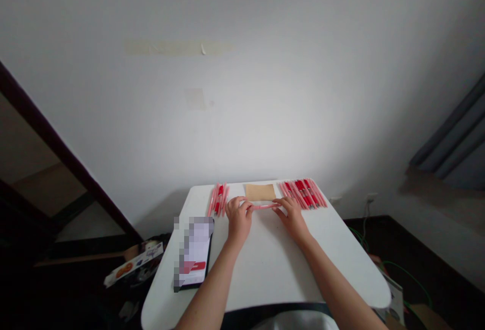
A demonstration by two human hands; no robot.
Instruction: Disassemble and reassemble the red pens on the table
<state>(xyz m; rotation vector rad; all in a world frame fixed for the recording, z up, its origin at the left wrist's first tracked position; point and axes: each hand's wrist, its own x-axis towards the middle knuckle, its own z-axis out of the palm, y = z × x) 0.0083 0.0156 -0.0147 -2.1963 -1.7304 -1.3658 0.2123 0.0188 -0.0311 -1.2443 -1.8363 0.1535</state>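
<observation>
Between my two hands a pink pen [262, 207] lies level, just above or on the white table. My left hand [239, 214] pinches its left end with thumb and fingers. At the other end my right hand [290, 213] grips it the same way. Beyond the pen lies a tan rectangular piece [260, 192], like card or paper. A small group of pink and red pens [219, 199] rests beside my left hand. To the right of my right hand lies a larger row of pink and red pens [307, 193].
The white table [273, 274] stands against a pale wall [242, 133]. A phone [195, 254], partly blurred out, lies at the table's left side. Cables [407, 269] and boxes are on the floor at right; assorted items [140, 264] lie at left.
</observation>
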